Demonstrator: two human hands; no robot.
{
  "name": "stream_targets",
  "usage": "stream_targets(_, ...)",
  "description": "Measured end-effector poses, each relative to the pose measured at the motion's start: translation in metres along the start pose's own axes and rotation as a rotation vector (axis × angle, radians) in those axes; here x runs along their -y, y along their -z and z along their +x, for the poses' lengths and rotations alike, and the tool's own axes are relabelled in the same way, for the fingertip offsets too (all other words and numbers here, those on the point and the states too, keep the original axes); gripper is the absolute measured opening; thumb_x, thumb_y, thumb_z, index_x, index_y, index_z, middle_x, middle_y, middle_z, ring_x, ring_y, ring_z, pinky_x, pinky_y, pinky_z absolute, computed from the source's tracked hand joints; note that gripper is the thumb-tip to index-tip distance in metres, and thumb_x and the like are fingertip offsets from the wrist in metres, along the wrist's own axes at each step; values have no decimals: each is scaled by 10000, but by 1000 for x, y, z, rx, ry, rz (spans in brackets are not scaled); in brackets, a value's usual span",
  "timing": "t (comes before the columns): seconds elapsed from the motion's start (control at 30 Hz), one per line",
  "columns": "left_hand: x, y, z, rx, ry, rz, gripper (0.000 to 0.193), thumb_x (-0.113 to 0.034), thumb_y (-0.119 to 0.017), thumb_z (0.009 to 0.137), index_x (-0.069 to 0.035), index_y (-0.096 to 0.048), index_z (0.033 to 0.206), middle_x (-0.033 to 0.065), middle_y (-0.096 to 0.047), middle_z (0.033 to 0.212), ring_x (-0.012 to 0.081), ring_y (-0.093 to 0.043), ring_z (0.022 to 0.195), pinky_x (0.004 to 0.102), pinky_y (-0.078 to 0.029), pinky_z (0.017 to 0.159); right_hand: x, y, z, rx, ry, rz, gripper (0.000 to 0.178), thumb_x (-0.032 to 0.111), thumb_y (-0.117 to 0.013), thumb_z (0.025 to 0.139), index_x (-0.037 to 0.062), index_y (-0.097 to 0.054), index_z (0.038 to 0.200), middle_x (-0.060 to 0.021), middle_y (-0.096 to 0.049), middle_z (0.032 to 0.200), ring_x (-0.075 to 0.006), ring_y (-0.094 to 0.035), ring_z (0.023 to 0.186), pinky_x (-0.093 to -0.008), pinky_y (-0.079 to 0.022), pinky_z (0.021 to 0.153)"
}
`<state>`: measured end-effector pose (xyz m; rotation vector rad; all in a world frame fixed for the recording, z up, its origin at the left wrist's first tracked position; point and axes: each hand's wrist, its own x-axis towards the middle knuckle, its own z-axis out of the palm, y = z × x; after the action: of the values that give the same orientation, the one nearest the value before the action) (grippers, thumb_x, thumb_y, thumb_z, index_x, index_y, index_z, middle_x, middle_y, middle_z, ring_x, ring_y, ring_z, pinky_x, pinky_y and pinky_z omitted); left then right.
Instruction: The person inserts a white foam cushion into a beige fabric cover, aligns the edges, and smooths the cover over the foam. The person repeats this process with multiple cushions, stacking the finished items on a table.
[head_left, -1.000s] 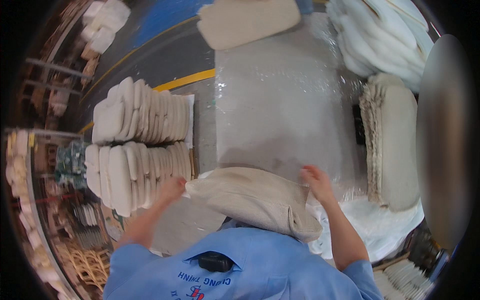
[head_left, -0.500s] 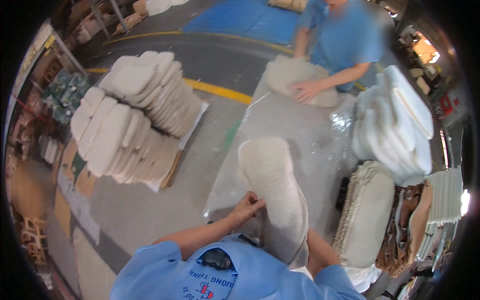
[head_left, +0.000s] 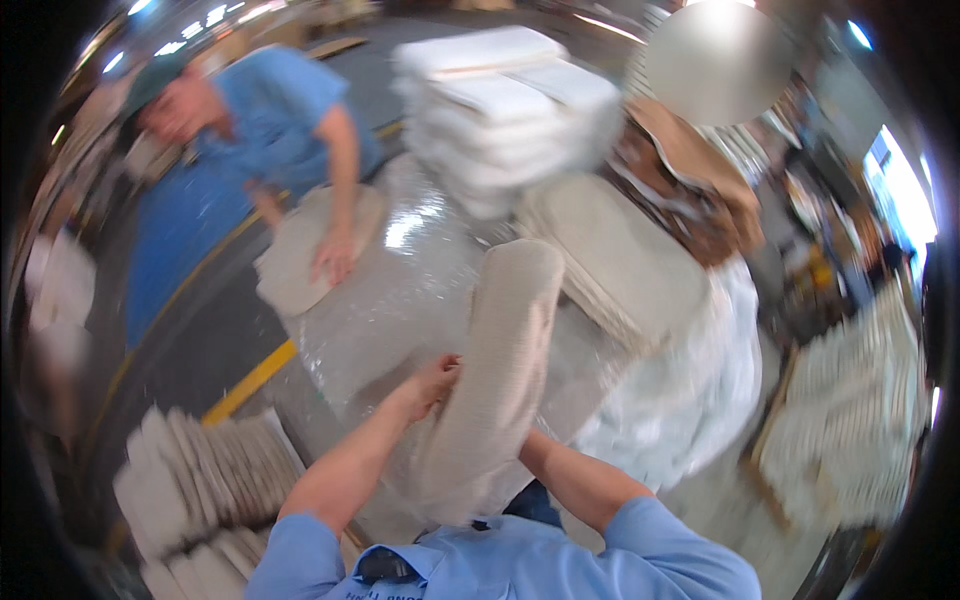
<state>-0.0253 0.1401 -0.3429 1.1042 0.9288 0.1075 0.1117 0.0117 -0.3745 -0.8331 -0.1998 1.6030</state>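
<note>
Turned from crosswise to lengthwise since a second ago: long beige cushion (head_left: 495, 340), tilted upward before the chest. At its left edge, left hand (head_left: 433, 387) with fingers bent, grip too blurred to tell; behind it, right hand hidden, state impossible to tell. Just beyond, to the right, beige cushion stack (head_left: 640, 265); behind that, white pad stack (head_left: 505, 115) and brown wrapping (head_left: 690, 165). At upper left, co-worker (head_left: 285, 115) with one hand on a beige pad (head_left: 295, 265). Beneath, grey work surface (head_left: 385, 300), glossy with film; beyond, dark floor with yellow line (head_left: 250, 382) and blue area (head_left: 185, 235).
</note>
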Motion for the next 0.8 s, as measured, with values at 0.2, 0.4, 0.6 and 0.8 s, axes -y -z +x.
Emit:
stream_targets(0.2,13,21,-21,435,369,239,633,-245,-743,986,-8,-516,1527,123,-640,1433,199,-633,1265,371,-541,1039,-83,-49,-75,-631,304,66,488,402,-506,1112,-37,-589,1309,-155,-725,1134,-229,-709,1048,-385,-588,888)
stream_targets(0.4,71,4,-13,858,573,367,660,-223,-781,950,12,-526,1512,125,-673,1382,204,-681,1186,371,-571,995,-121,-12,-152,-620,-63,-6,574,474,-498,1103,-55,-637,1278,-201,-718,1129,-254,-715,978,-407,-578,773)
stream_targets(0.6,89,-46,-13,644,687,292,629,-216,-787,943,18,-554,1479,121,-699,1330,204,-708,1119,356,-586,960,-104,34,-203,-619,-55,107,482,340,-630,1065,80,-554,1463,-95,-668,1342,-231,-662,1161,-408,-561,900)
stream_targets(0.8,87,-95,-28,482,557,269,486,-188,-745,975,12,-622,1400,105,-726,1253,180,-714,1057,331,-592,913,-87,56,-181,-680,305,622,441,338,-538,1121,54,-529,1458,-110,-638,1397,-239,-605,1279,-442,-477,1089)
